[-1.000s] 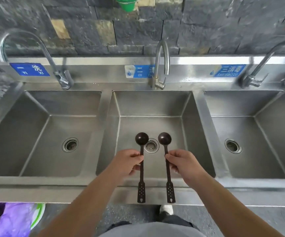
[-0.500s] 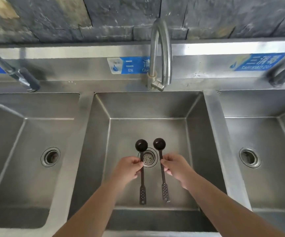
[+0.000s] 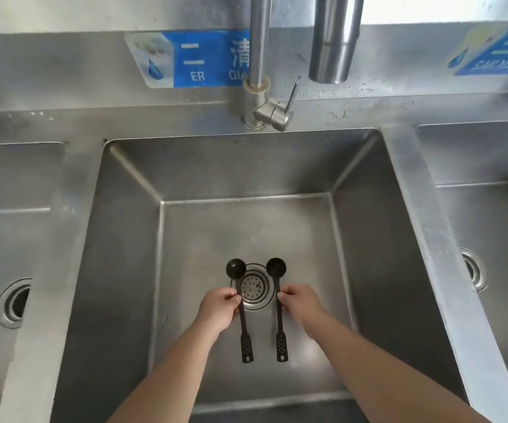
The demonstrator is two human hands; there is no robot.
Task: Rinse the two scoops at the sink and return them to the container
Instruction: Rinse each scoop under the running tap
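Hands (image 3: 219,309) gripping scoops (image 3: 242,306) over drain (image 3: 253,286)

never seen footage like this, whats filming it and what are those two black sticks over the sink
The camera sits on the person's head and looks down, so the two bare arms are their own. There is no robot. The left hand pinches one black long-handled scoop and the right hand pinches a second scoop. Both hang over the drain of the middle steel basin. The tap spout is above; no running water shows. Parts of other basins lie either side.
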